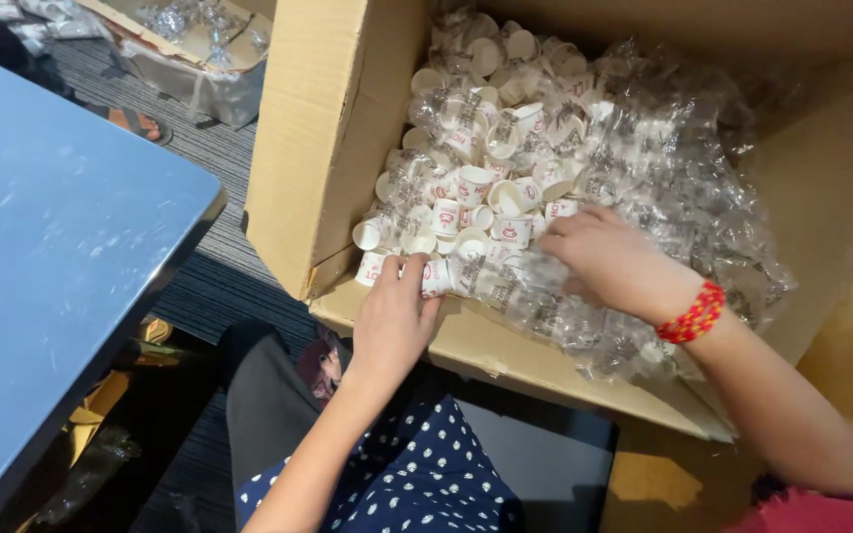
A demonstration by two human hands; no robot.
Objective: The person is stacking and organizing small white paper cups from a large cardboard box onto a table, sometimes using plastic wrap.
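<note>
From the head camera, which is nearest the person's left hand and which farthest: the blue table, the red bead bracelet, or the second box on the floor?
Measured from the left hand:
1. Red bead bracelet, to its right on the other wrist.
2. Blue table, to its left; a close call with the bracelet.
3. Second box, far up-left on the floor.

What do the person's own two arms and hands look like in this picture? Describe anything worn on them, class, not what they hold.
Both forearms are bare, with no sleeves reaching the wrists. The left hand wears nothing visible: no ring, watch or band. The right hand has a beaded bracelet of red and yellow round its wrist. No gloves on either hand.
</note>
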